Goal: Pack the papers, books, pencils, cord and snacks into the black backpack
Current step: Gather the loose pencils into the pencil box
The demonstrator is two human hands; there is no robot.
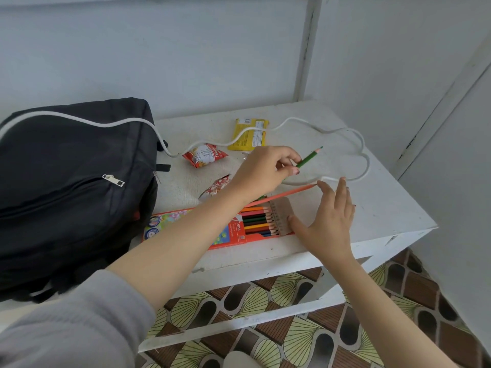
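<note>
A white table (377,208) bore a black backpack (66,181) at left; an open pencil box (236,232) lay near its front edge. Behind lay a red packet (204,154), a yellow packet (247,136) and a white cord (290,119).

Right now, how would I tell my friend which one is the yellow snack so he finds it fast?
Start at the black backpack on the white table. To its right, near the table's far edge, lies the yellow snack packet. Unlike the red snack packet beside it, it is yellow, and the white cord runs across it.
</note>
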